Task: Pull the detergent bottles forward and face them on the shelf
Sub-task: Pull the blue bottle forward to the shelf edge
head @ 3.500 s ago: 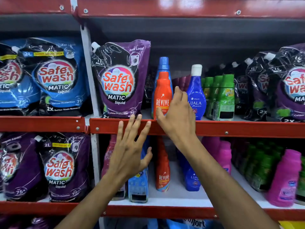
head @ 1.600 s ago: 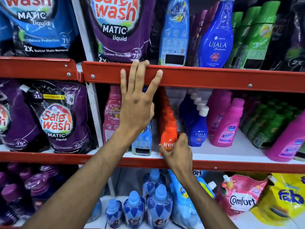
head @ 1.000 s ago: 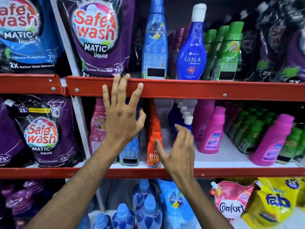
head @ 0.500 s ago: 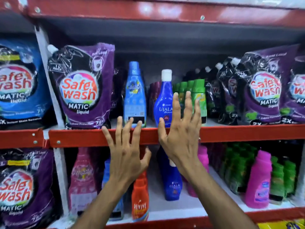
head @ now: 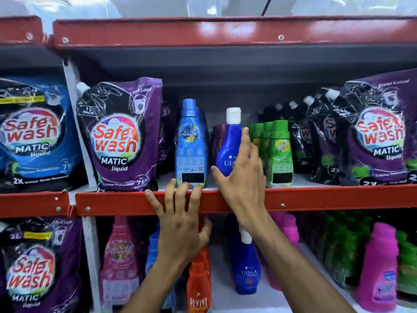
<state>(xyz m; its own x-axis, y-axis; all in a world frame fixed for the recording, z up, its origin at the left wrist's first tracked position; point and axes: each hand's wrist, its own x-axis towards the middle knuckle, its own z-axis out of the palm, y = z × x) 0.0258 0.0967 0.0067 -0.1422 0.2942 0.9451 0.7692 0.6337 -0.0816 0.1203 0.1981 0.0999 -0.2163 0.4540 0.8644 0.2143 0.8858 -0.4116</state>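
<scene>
Reaching right hand (head: 242, 177) covers Ujala bottle (head: 228, 150); left hand (head: 180, 222) on shelf edge (head: 112, 203)

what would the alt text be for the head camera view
A person's right hand reaches for a dark blue Ujala bottle on a red shop shelf, while the left hand rests spread on the shelf's front edge. Purple Safe Wash pouches and green bottles flank it.

Purple pouch (head: 123, 136): "Safe wash MATIC". Orange btl (head: 199, 288): "REVIVE".
</scene>
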